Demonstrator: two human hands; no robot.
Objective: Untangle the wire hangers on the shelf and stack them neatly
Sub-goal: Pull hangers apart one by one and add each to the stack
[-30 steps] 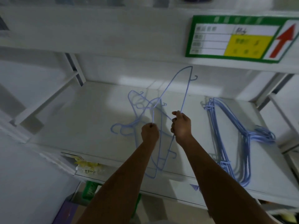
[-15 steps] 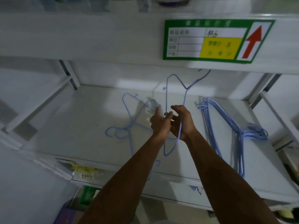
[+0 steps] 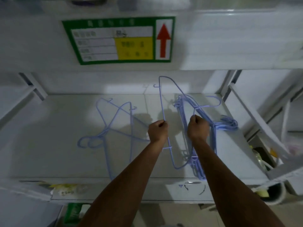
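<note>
Freed now: one blue wire hanger (image 3: 161, 102). A second ago still threaded through the tangled hangers (image 3: 114, 130), well left of the neat stack (image 3: 214, 140). Since carried across and held tilted up off the shelf (image 3: 57, 136), just left of the stack and partly over it, hook end out above the stack's own hooks.

Gripped at two places: long straight bar pinched in the curled fingers of the left hand (image 3: 157, 131), wire below the neck clamped in the fisted right hand (image 3: 197, 128). Neither hand spread.

Facing the same way as the stack, by the look of it, so probably only needing to be lowered and squared on top.

Left behind, well left of the stack: what looks like two hangers crossed over each other, hooks pointing away from the stack. Likely one more separation to go, then.

Worth watching the hook on the way down: easy to snag on the stacked wires and drag the stack askew.
</note>
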